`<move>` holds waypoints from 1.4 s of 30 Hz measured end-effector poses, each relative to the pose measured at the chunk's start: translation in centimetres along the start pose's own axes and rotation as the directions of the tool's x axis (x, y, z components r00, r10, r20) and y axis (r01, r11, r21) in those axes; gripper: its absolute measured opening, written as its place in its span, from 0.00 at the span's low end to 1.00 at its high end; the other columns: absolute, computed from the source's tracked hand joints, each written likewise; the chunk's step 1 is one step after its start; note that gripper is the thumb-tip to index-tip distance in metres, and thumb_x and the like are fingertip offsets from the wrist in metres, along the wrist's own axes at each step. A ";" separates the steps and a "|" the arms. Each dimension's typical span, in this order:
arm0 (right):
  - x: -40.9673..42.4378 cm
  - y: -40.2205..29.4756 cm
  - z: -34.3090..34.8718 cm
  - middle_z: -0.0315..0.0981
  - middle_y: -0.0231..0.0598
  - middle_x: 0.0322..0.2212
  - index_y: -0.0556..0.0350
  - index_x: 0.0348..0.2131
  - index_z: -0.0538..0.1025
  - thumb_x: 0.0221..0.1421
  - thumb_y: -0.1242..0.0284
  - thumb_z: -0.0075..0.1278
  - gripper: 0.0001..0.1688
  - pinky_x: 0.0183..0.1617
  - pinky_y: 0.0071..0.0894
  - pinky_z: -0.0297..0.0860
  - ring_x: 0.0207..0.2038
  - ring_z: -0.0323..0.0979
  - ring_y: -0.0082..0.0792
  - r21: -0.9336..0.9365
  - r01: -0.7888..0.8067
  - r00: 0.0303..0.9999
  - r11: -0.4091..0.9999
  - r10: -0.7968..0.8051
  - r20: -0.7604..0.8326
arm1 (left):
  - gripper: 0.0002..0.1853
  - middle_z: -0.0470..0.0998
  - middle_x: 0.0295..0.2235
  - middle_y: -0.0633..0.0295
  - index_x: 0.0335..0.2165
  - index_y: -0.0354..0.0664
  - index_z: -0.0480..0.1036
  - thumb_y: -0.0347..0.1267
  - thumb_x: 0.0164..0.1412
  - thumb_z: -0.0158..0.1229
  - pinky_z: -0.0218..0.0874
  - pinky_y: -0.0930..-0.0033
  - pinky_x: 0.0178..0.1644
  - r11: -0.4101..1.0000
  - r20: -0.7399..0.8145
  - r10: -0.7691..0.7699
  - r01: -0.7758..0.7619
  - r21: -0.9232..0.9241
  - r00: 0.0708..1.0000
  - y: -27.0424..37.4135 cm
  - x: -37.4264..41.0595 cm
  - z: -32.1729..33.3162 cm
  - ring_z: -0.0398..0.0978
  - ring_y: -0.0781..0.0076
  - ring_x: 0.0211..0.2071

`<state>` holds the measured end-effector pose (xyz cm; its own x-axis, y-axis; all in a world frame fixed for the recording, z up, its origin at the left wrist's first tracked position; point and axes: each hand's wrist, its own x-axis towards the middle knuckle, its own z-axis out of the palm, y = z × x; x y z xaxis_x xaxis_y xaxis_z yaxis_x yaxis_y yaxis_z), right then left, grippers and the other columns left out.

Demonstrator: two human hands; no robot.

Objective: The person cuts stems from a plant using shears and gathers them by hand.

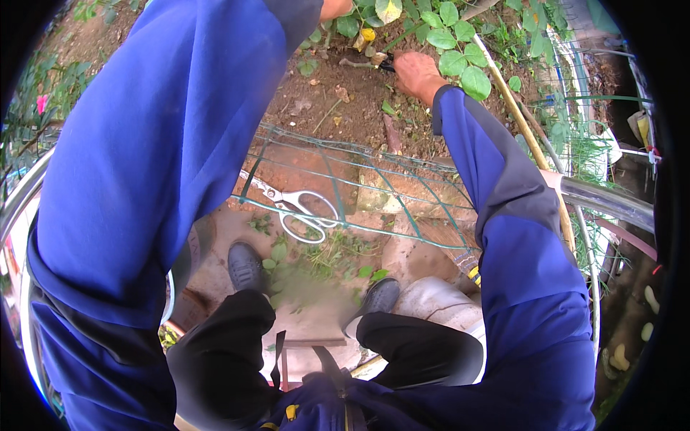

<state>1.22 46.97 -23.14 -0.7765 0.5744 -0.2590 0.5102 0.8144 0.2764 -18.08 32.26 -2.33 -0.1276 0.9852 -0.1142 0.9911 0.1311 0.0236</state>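
My right hand (416, 74) is closed around a black tool (386, 63) low over the brown soil (318, 99); only a small part of the tool shows, so its kind is unclear. The tool meets a short woody stem (357, 63) beside curled dry leaves and a yellow leaf (368, 34). Of my left hand (335, 9), just a sliver appears at the top edge, near the leafy plant; its fingers are out of sight. Green compound leaves (453, 62), like those of a rose, hang beside my right wrist.
Metal scissors (302, 210) with white handles lie against the green wire mesh (345, 222) in front of me. A bamboo-like stake (512, 105) and a shiny metal rail (609, 198) border my right arm. Plant clippings (329, 250) litter the ground between my shoes (245, 266).
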 end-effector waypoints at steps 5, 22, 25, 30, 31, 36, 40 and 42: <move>-1.2 0.9 0.6 0.70 0.57 0.37 0.67 0.39 0.68 0.42 0.77 0.47 0.20 0.47 0.55 0.65 0.41 0.71 0.57 -0.062 -0.042 0.999 0.997 0.042 -0.008 | 0.16 0.77 0.31 0.43 0.30 0.33 0.77 0.37 0.50 0.56 0.66 0.56 0.42 0.993 -0.058 -0.049 0.042 -0.106 0.997 -0.2 -1.2 -0.7 0.76 0.48 0.36; 1.9 0.1 0.4 0.74 0.54 0.31 0.62 0.37 0.71 0.39 0.75 0.48 0.19 0.39 0.54 0.65 0.37 0.73 0.52 -0.071 -0.037 0.985 0.997 0.025 -0.169 | 0.15 0.77 0.33 0.44 0.32 0.34 0.77 0.36 0.51 0.55 0.67 0.56 0.43 0.995 -0.021 -0.056 0.054 -0.086 0.998 0.1 -1.5 -1.0 0.76 0.48 0.38; 1.7 -0.5 -0.3 0.74 0.54 0.30 0.60 0.38 0.71 0.40 0.75 0.48 0.20 0.39 0.52 0.66 0.36 0.74 0.53 -0.065 -0.027 0.988 0.998 0.017 -0.151 | 0.15 0.78 0.33 0.44 0.31 0.34 0.77 0.36 0.51 0.55 0.67 0.56 0.42 0.997 -0.054 -0.047 0.044 -0.068 0.997 -0.1 -1.5 -0.7 0.76 0.49 0.38; 2.0 -0.5 -0.1 0.75 0.48 0.31 0.57 0.27 0.78 0.39 0.73 0.49 0.11 0.39 0.54 0.65 0.36 0.74 0.47 -0.070 -0.029 0.991 0.997 0.020 -0.133 | 0.16 0.78 0.32 0.44 0.30 0.33 0.77 0.37 0.51 0.55 0.67 0.56 0.42 0.990 -0.005 -0.096 0.095 -0.102 0.995 0.4 -1.3 -0.3 0.76 0.49 0.37; 1.6 -0.6 -0.9 0.74 0.50 0.30 0.59 0.29 0.76 0.40 0.73 0.49 0.12 0.38 0.51 0.67 0.36 0.74 0.48 -0.077 -0.017 0.995 0.997 0.010 -0.100 | 0.16 0.78 0.32 0.44 0.30 0.33 0.77 0.37 0.51 0.55 0.67 0.56 0.42 0.991 0.002 -0.102 0.102 -0.091 0.995 0.3 -1.3 -0.2 0.76 0.49 0.37; -0.4 0.9 -0.9 0.74 0.50 0.30 0.58 0.27 0.77 0.41 0.72 0.50 0.10 0.41 0.57 0.66 0.37 0.74 0.49 -0.244 0.061 0.995 0.968 -0.078 -0.062 | 0.16 0.77 0.32 0.44 0.30 0.32 0.77 0.37 0.51 0.55 0.66 0.56 0.42 0.992 0.010 -0.018 0.019 -0.121 1.000 -0.3 -1.9 -0.5 0.76 0.49 0.37; -3.8 3.6 -0.2 0.75 0.43 0.32 0.54 0.30 0.79 0.44 0.70 0.51 0.11 0.45 0.61 0.64 0.38 0.74 0.45 -0.467 0.058 0.977 0.882 -0.147 -0.156 | 0.16 0.77 0.29 0.43 0.29 0.32 0.77 0.37 0.50 0.56 0.67 0.54 0.40 0.982 -0.042 -0.052 0.043 -0.185 0.998 -0.6 -2.7 -1.0 0.76 0.49 0.34; -4.8 5.9 0.6 0.74 0.43 0.28 0.55 0.27 0.77 0.44 0.70 0.51 0.09 0.40 0.55 0.68 0.36 0.73 0.42 -0.588 0.071 0.977 0.806 -0.175 -0.122 | 0.15 0.77 0.28 0.44 0.27 0.33 0.77 0.37 0.49 0.57 0.67 0.54 0.38 0.971 -0.083 -0.078 0.057 -0.231 0.993 -0.1 -3.1 -1.0 0.77 0.48 0.32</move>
<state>8.18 49.03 -20.88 -0.8932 0.4085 -0.1881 0.1391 0.6486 0.7483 -17.83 29.27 -0.96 -0.2074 0.9777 -0.0326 0.9466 0.2090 0.2457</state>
